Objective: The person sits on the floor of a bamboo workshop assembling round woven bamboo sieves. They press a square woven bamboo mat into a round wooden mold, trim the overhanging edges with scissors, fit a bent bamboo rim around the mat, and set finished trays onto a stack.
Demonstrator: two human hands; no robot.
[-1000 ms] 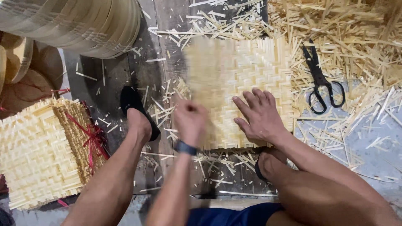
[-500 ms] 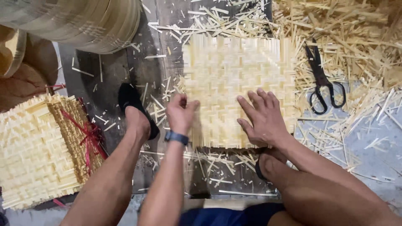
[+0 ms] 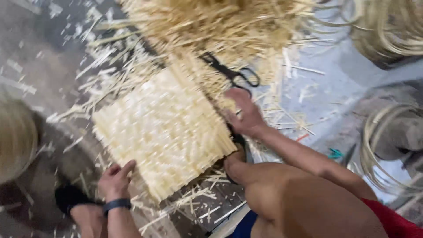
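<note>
The left hand (image 3: 115,178) sits nearest, low in the view, a dark band on its wrist, fingers loosely spread and laid flat on the near corner of the woven bamboo mat (image 3: 163,132); it presses rather than grips. The mat lies on the floor (image 3: 39,66), turned so that one corner points at the person, between the two hands. A bent bare knee (image 3: 282,194) rises to the right, with a foot tucked against the mat's right corner. The right arm reaches forward past that knee. The right hand (image 3: 246,115) rests open, palm down, at the mat's far right edge, holding nothing. Just beyond its fingertips lie black scissors (image 3: 231,72), apart from the hand. Farther off is a heap of bamboo slivers (image 3: 211,22), with loose strips scattered around.
</note>
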